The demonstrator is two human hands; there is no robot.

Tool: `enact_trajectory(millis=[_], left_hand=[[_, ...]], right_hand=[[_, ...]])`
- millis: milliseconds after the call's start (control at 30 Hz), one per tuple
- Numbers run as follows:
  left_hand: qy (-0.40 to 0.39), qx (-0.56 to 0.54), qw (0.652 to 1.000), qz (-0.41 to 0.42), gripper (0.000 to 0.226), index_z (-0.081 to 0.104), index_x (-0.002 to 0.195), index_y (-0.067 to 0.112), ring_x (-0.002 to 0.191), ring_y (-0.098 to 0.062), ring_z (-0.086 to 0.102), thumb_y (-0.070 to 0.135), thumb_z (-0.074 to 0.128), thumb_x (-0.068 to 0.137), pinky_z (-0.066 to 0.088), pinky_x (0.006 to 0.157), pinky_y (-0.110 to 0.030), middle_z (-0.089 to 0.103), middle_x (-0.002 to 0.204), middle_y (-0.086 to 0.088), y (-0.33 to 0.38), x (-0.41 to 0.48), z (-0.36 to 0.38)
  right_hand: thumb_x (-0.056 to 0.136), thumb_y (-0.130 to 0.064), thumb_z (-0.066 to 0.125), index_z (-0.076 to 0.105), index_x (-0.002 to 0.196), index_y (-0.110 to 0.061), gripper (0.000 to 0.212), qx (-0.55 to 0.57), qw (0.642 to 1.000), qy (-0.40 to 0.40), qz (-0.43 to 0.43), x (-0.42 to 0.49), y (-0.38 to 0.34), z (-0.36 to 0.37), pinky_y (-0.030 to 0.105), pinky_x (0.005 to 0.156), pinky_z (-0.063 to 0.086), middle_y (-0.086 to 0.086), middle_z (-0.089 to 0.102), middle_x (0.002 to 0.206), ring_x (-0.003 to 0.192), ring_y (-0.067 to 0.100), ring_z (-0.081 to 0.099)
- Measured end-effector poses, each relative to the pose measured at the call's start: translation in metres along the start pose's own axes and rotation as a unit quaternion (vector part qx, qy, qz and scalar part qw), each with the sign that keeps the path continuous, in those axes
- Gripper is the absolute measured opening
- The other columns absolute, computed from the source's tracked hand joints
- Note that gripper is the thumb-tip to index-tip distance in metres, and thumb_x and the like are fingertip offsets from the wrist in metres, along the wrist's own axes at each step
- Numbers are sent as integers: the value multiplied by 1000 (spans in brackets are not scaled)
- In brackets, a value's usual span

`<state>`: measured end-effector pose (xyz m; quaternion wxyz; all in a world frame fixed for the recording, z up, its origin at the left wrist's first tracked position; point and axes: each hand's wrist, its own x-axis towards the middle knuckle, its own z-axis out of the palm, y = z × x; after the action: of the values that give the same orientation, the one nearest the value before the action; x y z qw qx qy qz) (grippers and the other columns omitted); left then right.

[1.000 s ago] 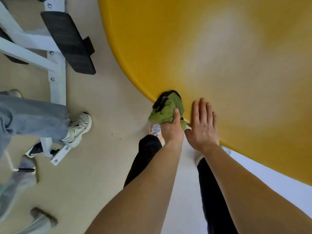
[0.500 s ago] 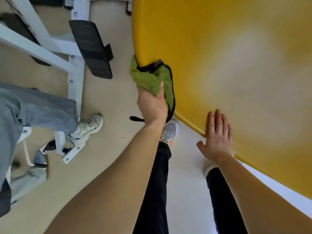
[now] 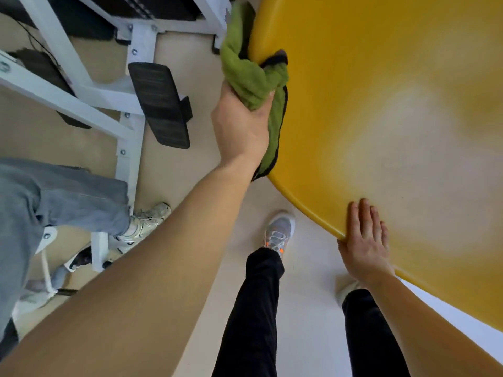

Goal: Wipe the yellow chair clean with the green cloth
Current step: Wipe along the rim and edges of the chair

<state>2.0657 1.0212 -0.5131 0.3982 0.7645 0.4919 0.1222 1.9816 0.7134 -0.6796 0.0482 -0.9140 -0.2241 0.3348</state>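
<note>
Left hand (image 3: 242, 126): I see fingers curled tight around the cloth (image 3: 251, 77), pressing it on the chair (image 3: 394, 104) rim at 11 o'clock.
Right hand (image 3: 366, 246): fingers flat, nearly together, on the rim at 5 o'clock.

The left hand (image 3: 242, 126) hides part of the green cloth (image 3: 251, 74) — its top is cut off. Beyond the right hand (image 3: 364, 246), the yellow chair (image 3: 394, 104) runs out of frame.
</note>
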Motion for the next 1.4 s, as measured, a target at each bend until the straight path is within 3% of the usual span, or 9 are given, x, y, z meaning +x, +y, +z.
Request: enact_trajectory(millis=[200,333,533,667,800,967,1067,1200,1400], left_hand=[[-87,-20,989,-119,34,67,113,15,79,2,64,32,77,85,45,66,-1,65,86,19,-46,-34,2],[-153,35,973,-169,39,69,114,15,95,-12,66,40,76,84,44,75,-15,72,102,3,-62,-50,0],[-160,36,982,-91,39,69,113,12,99,-12,67,31,81,81,51,89,-22,73,108,2,-50,-27,-13],[-121,24,992,-20,31,69,109,14,86,-7,65,30,78,84,50,83,-16,70,95,10,-25,-6,-24],[-66,12,994,87,16,69,97,17,73,11,57,31,71,90,42,69,-4,61,80,20,35,42,-34],[-59,-64,991,97,29,59,81,23,63,4,56,47,55,97,43,61,-14,57,70,16,84,73,-12],[-119,9,990,75,58,63,104,14,78,-14,63,68,47,90,50,68,-29,66,87,0,29,42,-8],[-172,137,969,113,47,60,115,6,82,-30,63,48,56,94,45,65,-32,63,90,-7,-33,11,-20],[-73,76,978,182,40,59,111,11,72,-7,59,47,45,100,53,66,-22,59,86,8,82,66,5]], right_hand=[[79,-56,69,9,158,-2,113,-2,1000,15,-3,14,-71,-47,60,119,20,22,12,164,150,41,15],[83,-49,63,8,159,-5,103,78,993,73,-59,49,-167,-85,50,118,28,17,11,166,151,37,16],[90,-11,58,-10,157,-1,95,121,989,87,-5,59,-175,-55,34,125,10,11,-8,168,153,31,12],[82,-14,74,1,156,5,106,204,971,128,-8,54,-170,-49,42,118,32,15,22,164,146,36,27],[78,15,58,3,157,1,98,171,979,112,27,41,-143,-34,48,112,41,18,30,161,144,37,31],[80,13,58,8,156,5,92,156,983,93,32,42,-145,-35,44,113,41,18,34,159,143,38,35],[82,9,59,4,157,4,93,139,987,80,35,43,-145,-37,42,113,40,17,32,160,145,36,33],[81,9,55,5,156,7,90,108,991,67,33,43,-143,-40,42,111,44,20,32,159,145,35,34],[78,8,55,7,154,11,89,85,994,59,35,42,-144,-44,40,109,46,22,30,159,143,36,37]])
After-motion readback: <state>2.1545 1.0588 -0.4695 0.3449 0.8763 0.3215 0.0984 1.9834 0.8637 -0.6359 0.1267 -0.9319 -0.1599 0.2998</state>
